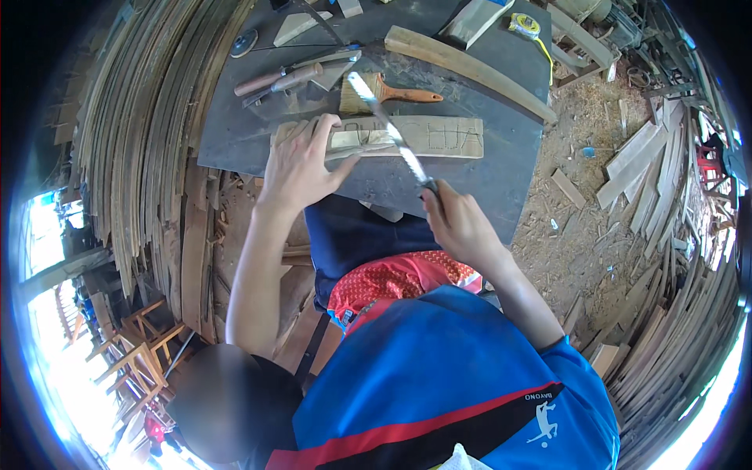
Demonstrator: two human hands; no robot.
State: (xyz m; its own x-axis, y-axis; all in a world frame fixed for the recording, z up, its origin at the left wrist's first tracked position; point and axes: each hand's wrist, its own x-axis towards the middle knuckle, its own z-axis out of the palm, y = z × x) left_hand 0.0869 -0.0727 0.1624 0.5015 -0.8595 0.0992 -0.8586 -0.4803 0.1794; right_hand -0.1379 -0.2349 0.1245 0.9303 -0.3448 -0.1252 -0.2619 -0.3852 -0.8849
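A pale wooden board (454, 138) with pencilled marks lies flat near the table's front edge. My left hand (301, 157) is on its left part, fingers bent over the top and thumb stretched along the near edge, holding it. In my right hand (462, 219) is a long narrow metal blade (401, 145) by its dark handle. The blade slants up to the left, over the board; I cannot tell whether it is a file or a saw blade. Just beyond the board lies a wide paintbrush (407, 95) with a wooden handle.
Wooden-handled tools (286, 81) lie at the table's left. A curved wooden piece (470, 66) and a yellow tape measure (525, 26) are at the back right. Stacked planks (141, 117) stand to the left; loose boards (634, 164) and shavings cover the floor to the right.
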